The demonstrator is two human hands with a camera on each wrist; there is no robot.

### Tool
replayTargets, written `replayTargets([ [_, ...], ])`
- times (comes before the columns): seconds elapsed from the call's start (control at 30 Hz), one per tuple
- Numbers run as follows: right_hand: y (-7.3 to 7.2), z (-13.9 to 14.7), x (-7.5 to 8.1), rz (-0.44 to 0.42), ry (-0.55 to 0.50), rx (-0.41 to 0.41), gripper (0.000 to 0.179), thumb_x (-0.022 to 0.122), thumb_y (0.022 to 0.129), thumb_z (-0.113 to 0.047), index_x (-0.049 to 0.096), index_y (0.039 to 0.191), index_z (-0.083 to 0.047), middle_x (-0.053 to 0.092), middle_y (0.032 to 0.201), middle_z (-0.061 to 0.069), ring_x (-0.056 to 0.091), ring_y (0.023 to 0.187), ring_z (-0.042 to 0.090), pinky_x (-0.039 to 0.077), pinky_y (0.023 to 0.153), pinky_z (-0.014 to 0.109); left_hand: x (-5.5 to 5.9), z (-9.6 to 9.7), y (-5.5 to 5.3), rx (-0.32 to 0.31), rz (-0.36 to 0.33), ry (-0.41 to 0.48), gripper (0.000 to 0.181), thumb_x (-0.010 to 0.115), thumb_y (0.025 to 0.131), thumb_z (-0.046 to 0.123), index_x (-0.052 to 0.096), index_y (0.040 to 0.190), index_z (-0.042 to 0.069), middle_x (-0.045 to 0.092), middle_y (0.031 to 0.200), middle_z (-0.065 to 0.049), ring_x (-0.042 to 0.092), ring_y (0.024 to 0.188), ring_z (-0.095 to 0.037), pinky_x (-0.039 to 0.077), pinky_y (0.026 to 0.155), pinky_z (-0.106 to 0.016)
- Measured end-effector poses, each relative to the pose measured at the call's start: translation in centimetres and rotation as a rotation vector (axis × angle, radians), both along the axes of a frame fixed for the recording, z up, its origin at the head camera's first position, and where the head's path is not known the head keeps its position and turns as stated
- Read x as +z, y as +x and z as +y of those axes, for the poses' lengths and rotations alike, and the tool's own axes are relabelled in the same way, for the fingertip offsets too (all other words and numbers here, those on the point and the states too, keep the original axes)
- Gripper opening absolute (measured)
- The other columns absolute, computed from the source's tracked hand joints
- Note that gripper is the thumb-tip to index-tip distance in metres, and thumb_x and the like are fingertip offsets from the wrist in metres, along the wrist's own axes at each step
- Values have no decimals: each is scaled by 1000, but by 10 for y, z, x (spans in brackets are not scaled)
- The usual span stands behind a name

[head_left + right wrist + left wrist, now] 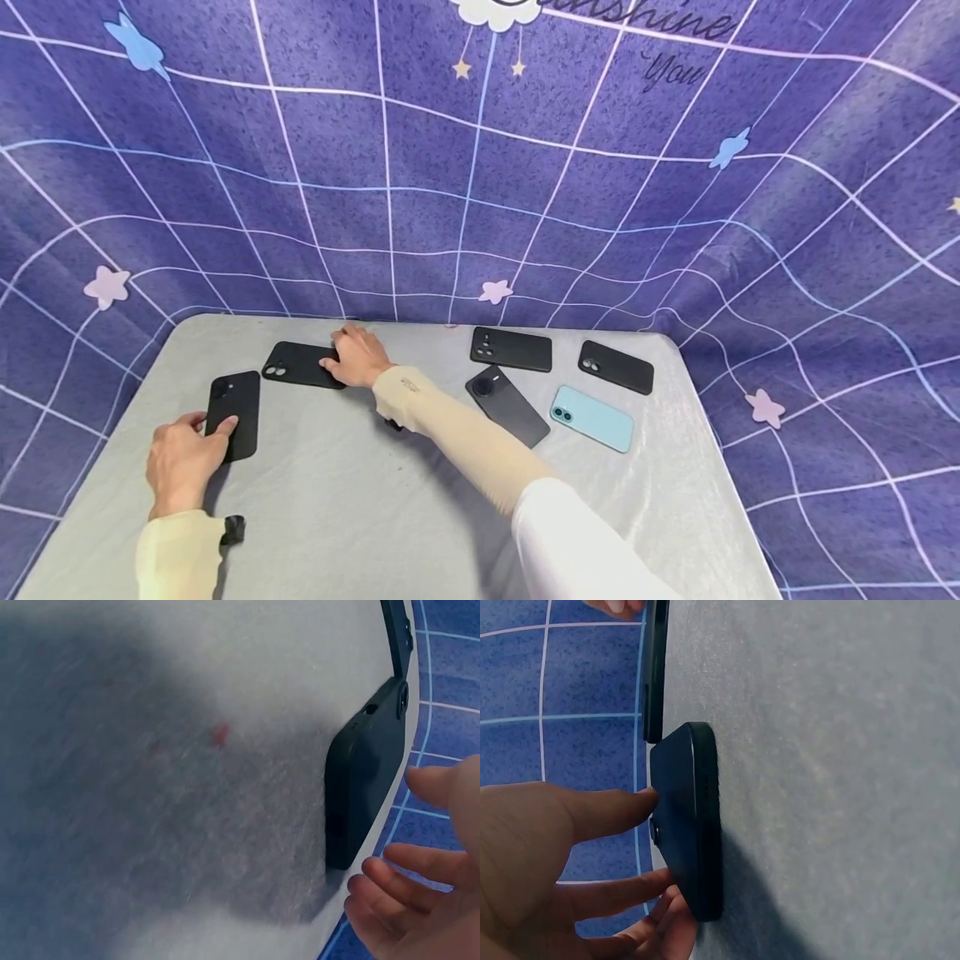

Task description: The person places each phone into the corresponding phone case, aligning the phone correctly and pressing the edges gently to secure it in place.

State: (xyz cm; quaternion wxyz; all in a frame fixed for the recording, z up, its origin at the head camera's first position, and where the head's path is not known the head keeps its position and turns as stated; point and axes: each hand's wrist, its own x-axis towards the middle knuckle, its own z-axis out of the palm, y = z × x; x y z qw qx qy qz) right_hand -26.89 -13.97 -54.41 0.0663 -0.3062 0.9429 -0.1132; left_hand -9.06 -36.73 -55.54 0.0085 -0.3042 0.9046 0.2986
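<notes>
black phone (243, 398), lying flat-side up at the left of the table — long axis running nearly straight away from the person, camera end farthest off. left hand (183, 458): thumb on the phone's upper face, fingers at its left edge, a narrow pinch near the lower half.

black phone case (303, 364), farther back and just right of the phone; long axis crosswise, camera openings pointing left, right end a little nearer the person. right hand (362, 357): at the case's right end, thumb and fingers apart and loosely bent, not closed round it; whether the fingertips touch, cannot tell.

right half of the table: a second black case (517, 350), a dark grey phone (513, 410) set diagonally, a light blue phone (600, 421) and a third black case (621, 369), all with camera ends leftward.

surface: pale, faintly wrinkled tabletop (337, 517), one small red mark (220, 735).

surround: purple-blue curtain (420, 221) — pale grid lines, stars, dark lettering along the top
</notes>
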Motion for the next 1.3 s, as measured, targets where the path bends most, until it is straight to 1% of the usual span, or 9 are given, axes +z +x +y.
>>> replayTargets([
  [0.1, -1, -6, -1, -4, 9, 7, 54, 58, 109, -51, 62, 150, -16, 60, 141, 2, 62, 125, 16, 52, 108, 31, 1, -1, -1, -12, 11, -9, 70, 59, 106, 46, 50, 147, -10, 45, 137, -43, 45, 123, -66, 42, 97, -75],
  [0.23, -4, -12, -3, -7, 28, 4, 47, 59, 109, -51, 67, 140, -17, 62, 135, 1, 62, 119, 16, 52, 106, 30, 3, 0, -3, -29, 9, -26, 68, 61, 106, 42, 51, 145, -12, 45, 136, -44, 47, 121, -66, 43, 97, -74],
  [0.33, -6, -15, -6, -5, 46, 5, 40, 60, 108, -50, 71, 130, -18, 62, 133, 1, 61, 118, 16, 52, 105, 30, 4, 2, -3, -32, -12, -39, 67, 62, 106, 41, 50, 144, -13, 44, 134, -46, 48, 119, -68, 44, 94, -74],
  [0.43, -7, -18, -8, 12, 61, -9, 38, 64, 106, -51, 74, 123, -19, 61, 133, 1, 60, 118, 16, 52, 104, 29, 5, 3, -4, -43, -44, -57, 67, 62, 106, 41, 49, 144, -13, 44, 130, -48, 50, 115, -69, 46, 88, -74],
  [0.6, -6, -21, -13, 37, 81, -38, 40, 67, 103, -53, 75, 124, -20, 59, 135, 1, 58, 122, 16, 51, 105, 28, 8, 5, -7, -55, -73, -63, 65, 61, 106, 38, 50, 140, -16, 44, 123, -48, 52, 111, -70, 47, 84, -74],
  [0.8, -2, -22, -14, 29, 72, -67, 38, 69, 103, -53, 75, 120, -20, 58, 132, 0, 56, 122, 15, 49, 107, 27, 8, 3, -9, -49, -90, -52, 65, 64, 105, 39, 53, 140, -14, 48, 125, -47, 51, 115, -69, 47, 88, -74],
  [0.93, -1, -22, -12, 10, 80, -71, 43, 68, 102, -58, 74, 122, -20, 57, 132, -1, 55, 121, 14, 49, 107, 26, 9, 3, -11, -42, -105, -46, 66, 64, 105, 40, 51, 142, -14, 48, 128, -46, 50, 117, -68, 46, 91, -74],
  [1.1, -1, -21, -13, 25, 76, -71, 54, 68, 99, -63, 73, 129, -19, 57, 130, -1, 54, 119, 13, 48, 106, 26, 9, 2, -14, -35, -108, -35, 66, 66, 104, 39, 51, 142, -14, 48, 131, -46, 50, 119, -67, 45, 93, -75],
  [1.3, 4, -23, -15, 48, 75, -67, 55, 69, 98, -65, 74, 126, -19, 58, 129, -1, 54, 118, 14, 49, 106, 27, 7, 0, -13, -32, -116, -36, 66, 66, 103, 39, 53, 141, -13, 52, 136, -46, 51, 120, -66, 45, 94, -74],
])
